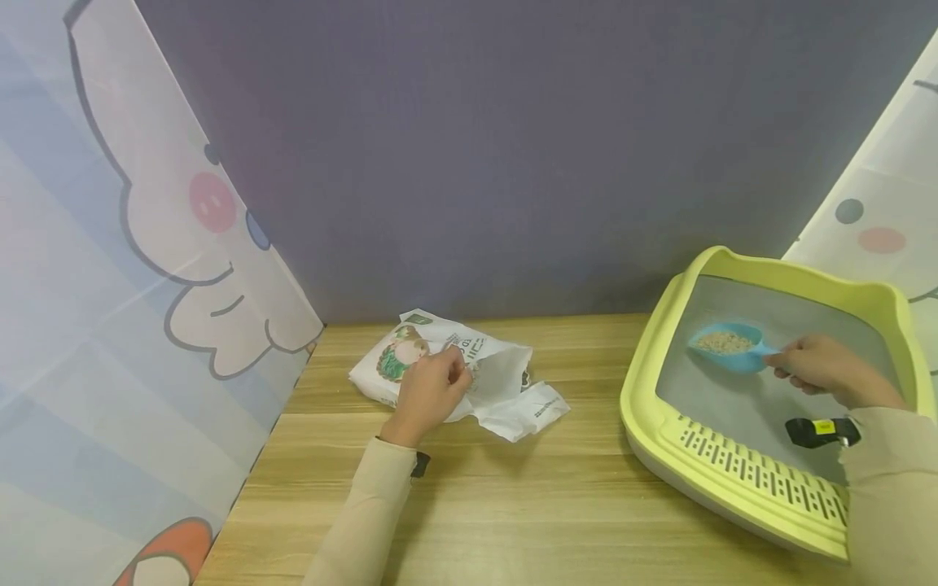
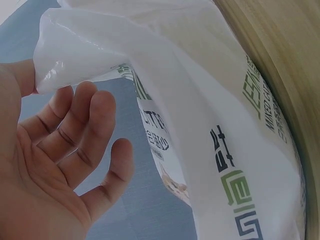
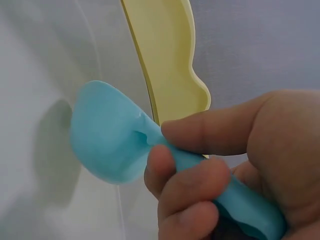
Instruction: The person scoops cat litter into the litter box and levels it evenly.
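My right hand (image 1: 821, 368) grips the handle of a light blue scoop (image 3: 110, 135) over the grey inside of a yellow-rimmed litter box (image 1: 637, 382). Beige granules (image 1: 724, 342) fill the scoop's bowl, which is held level in the head view. On the left, my left hand (image 1: 432, 389) pinches the edge of a white cat litter bag (image 2: 200, 100) between thumb and forefinger. Its other fingers are loosely bent below the fold of plastic. The bag lies on its side, printed with green and black lettering, its torn end (image 1: 523, 411) facing the litter box.
A wooden tabletop (image 1: 513, 513) carries the bag and the box. Behind it rises a plain grey wall panel (image 1: 513, 163). Cartoon-printed sheets (image 1: 212, 309) stand along both sides. The box's front edge has a slotted yellow step (image 1: 755, 476).
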{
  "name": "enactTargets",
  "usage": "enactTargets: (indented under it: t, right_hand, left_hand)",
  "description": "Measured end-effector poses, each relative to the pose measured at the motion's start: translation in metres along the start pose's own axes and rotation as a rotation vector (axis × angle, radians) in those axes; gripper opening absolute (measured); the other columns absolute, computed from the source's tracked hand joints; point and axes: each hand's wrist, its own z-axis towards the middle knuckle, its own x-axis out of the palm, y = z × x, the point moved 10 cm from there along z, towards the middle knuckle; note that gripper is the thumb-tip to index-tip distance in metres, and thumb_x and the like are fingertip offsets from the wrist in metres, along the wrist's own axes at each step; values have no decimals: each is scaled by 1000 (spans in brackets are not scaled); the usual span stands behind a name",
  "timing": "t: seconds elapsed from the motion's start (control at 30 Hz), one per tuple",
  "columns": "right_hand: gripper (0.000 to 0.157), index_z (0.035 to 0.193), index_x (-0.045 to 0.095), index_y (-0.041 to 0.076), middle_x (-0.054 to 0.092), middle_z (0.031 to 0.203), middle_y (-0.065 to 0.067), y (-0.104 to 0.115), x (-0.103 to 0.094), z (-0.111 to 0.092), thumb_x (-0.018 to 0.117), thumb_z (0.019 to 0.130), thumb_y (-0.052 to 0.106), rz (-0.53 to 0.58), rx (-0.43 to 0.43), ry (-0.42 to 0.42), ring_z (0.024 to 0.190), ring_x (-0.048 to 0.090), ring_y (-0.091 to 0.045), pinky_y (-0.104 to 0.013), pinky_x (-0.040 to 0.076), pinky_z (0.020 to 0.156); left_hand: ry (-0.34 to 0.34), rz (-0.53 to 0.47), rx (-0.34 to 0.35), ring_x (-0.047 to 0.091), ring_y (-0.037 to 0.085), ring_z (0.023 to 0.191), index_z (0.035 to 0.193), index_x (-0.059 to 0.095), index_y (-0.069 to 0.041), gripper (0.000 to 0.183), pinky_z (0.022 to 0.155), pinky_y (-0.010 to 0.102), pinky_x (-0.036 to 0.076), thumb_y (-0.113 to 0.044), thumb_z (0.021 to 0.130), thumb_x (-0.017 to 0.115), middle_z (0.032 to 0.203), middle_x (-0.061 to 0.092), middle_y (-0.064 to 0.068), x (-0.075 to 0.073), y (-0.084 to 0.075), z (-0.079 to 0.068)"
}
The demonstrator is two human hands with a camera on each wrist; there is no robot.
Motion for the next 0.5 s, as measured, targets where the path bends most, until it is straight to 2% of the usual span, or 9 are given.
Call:
enactTargets:
  t: [0.23,0.5]
  right_hand:
    - [35,97,62,-6,41,58,7,3,5,-1,49,104,25,16,3,30,52,40,-6,-28,41,58]
    - [36,100,62,-10,48,65,5,-4,3,1,50,103,24,6,19,25,54,42,-7,-27,43,57]
  left_hand:
    - [11,-9,2,36,6,48,76,54,-18,16,45,23,28,-15,88,65,57,47,-8,2,0,1]
    - [10,-8,8,38,7,49,76,55,-18,16,45,24,30,-15,87,66,58,48,-8,2,-2,2]
